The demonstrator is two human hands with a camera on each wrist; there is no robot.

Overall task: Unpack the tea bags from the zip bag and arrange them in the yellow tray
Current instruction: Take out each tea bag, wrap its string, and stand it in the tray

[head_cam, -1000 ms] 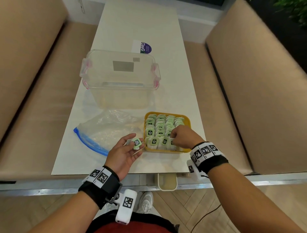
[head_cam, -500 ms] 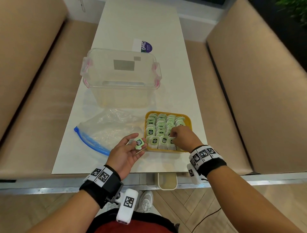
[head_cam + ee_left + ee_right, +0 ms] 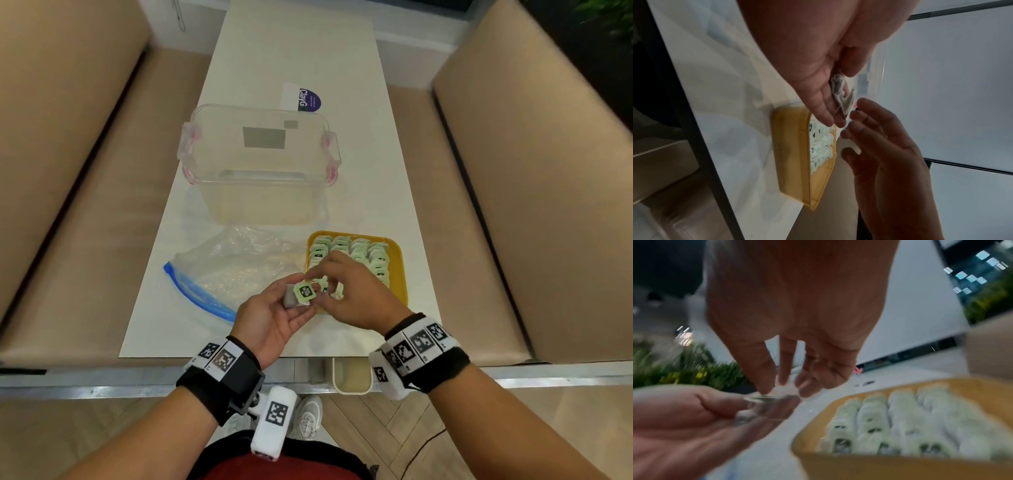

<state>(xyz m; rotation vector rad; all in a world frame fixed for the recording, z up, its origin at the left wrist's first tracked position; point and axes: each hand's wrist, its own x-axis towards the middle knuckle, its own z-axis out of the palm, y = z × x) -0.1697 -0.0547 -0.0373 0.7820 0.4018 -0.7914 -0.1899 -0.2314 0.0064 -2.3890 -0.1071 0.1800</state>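
Observation:
My left hand [image 3: 291,303] lies palm up at the tray's near left corner and holds a tea bag [image 3: 303,292] with a green tag, thumb pressing it onto the fingers [image 3: 826,113]. The right hand [image 3: 320,284] reaches over from the yellow tray [image 3: 400,274], its fingers straight and their tips [image 3: 764,386] just above the tag [image 3: 760,398]; whether they touch it is unclear. Rows of green tea bags [image 3: 900,418] fill most of the tray. The crumpled clear zip bag [image 3: 236,267] with a blue zipper lies left of the tray.
A clear plastic box [image 3: 257,164] with pink clips stands behind the zip bag and tray. A white and purple card [image 3: 301,97] lies further back. Beige benches [image 3: 548,205] flank the narrow white table [image 3: 370,329].
My right hand left the tray's front row and moved left to the tea bag in my left hand. The left hand rose slightly toward the tray corner, still holding the bag.

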